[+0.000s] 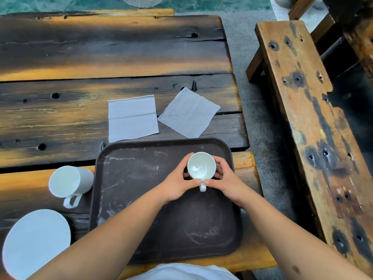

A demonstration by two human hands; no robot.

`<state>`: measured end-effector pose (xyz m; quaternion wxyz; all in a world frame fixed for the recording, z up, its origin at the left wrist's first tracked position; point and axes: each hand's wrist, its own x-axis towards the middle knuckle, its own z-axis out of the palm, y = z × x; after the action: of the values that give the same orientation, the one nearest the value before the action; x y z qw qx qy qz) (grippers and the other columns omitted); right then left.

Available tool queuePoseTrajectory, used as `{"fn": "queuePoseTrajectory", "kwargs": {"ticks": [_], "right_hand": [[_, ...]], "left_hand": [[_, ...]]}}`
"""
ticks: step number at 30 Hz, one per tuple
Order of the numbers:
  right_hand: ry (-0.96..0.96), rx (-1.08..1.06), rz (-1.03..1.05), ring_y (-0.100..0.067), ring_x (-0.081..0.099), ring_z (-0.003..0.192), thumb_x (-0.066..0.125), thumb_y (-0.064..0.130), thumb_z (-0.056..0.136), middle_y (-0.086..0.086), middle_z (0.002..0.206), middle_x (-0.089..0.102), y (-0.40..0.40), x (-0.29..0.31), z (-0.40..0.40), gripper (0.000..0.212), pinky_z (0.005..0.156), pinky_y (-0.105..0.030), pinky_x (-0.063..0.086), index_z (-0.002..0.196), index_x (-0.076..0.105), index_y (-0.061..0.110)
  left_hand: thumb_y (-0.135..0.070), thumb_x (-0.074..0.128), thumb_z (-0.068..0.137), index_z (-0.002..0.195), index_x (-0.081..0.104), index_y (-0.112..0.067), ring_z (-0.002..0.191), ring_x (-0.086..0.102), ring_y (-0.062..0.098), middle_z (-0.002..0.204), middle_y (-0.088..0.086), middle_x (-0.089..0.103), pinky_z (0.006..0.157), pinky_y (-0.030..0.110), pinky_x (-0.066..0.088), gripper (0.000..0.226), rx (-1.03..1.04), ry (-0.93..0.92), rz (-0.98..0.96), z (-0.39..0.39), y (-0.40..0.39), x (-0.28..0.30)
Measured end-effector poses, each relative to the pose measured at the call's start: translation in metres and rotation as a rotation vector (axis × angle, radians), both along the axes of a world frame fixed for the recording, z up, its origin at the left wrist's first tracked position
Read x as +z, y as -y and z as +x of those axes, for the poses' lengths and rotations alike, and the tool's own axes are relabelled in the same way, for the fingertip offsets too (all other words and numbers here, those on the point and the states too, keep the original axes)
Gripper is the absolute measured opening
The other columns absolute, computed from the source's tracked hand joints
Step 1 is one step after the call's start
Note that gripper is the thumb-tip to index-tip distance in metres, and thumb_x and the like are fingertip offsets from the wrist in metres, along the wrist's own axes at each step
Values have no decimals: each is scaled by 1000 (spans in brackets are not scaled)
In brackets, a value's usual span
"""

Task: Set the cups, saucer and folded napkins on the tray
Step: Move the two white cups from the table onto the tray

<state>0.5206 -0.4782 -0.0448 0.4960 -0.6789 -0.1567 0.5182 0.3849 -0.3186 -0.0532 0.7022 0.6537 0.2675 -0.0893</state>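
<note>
While my left hand (pixel 177 183) and right hand (pixel 226 180) cup the small cup (pixel 201 166) over the tray's (pixel 141 199) upper right, the mug (pixel 69 181), saucer (pixel 36 243) and two napkins (pixel 132 117) wait outside it, lower left and center.

The small cup (pixel 201 166) looks like glossy white ceramic, its inside catching a sheen. The tray (pixel 129 178) is dark brown matt plastic, scuffed with pale scratches. Both napkins (pixel 132 118) (pixel 188 112) are thin, softly textured white paper. The table (pixel 101 57) is rough, weathered, knotted wood, partly blackened.
</note>
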Motion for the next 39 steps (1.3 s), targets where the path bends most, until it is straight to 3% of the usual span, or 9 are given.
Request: {"fn": "queuePoseTrajectory", "kwargs": {"ticks": [4,7,10,14,17,20,24,27,39], "right_hand": [[2,7,-4,-7,59,121,83,15,71,7,137,57,0,0,-1,76,94,-24,49,133,44,37],[18,23,-14,-9,60,120,83,16,72,7,138,56,0,3,-2,75,92,-22,50,133,45,40],[55,41,-39,-15,58,124,82,17,77,6,145,50,2,3,-4,84,101,-29,48,144,36,38],[40,-3,-121,-22,47,133,76,21,86,1,158,31,9,6,-11,95,111,-40,38,155,13,37],[96,21,-182,-23,41,136,74,25,88,-1,161,25,17,12,-19,92,107,-35,37,155,11,36],[315,91,-284,-20,31,144,75,37,83,1,162,21,24,23,-28,97,111,-33,31,155,11,32],[761,316,-386,-18,10,151,68,54,80,-1,165,9,33,41,-45,99,120,-37,18,156,9,29],[905,402,-407,-26,4,152,64,59,81,-1,166,0,34,55,-61,98,121,-44,19,155,5,34],[1182,483,-381,-30,-11,151,37,88,67,1,164,-17,29,95,-127,105,119,-52,13,150,-12,46]], "left_hand": [[-22,78,83,149,25,-44,119,51,-9,138,-23,49,89,8,44,87,-17,-36,-15,-1,0,0],[-28,79,81,153,9,-43,120,50,-10,142,-26,42,86,6,44,103,-14,-84,-40,-2,-1,3],[-46,78,72,152,-1,-47,127,48,5,150,-23,25,94,22,44,112,-8,-153,1,-10,-2,8],[-46,69,85,154,5,-43,131,42,12,160,-9,17,94,26,42,94,-64,-237,130,-36,-3,11],[-42,65,90,155,17,-33,144,28,17,161,-3,19,112,31,30,81,-152,-253,315,-56,-10,19],[-49,61,89,154,23,-32,149,15,17,164,-2,12,119,33,18,76,-250,-269,559,-75,-15,35],[-61,49,89,154,16,-34,150,8,24,166,1,4,119,41,22,78,-402,-275,962,-93,-11,59],[-66,42,88,154,12,-34,151,4,26,166,4,1,117,44,25,79,-439,-256,1154,-104,-2,77],[-79,29,80,153,-9,-37,150,-16,24,163,2,-22,120,48,8,93,-341,-260,1285,-159,26,118]]}}
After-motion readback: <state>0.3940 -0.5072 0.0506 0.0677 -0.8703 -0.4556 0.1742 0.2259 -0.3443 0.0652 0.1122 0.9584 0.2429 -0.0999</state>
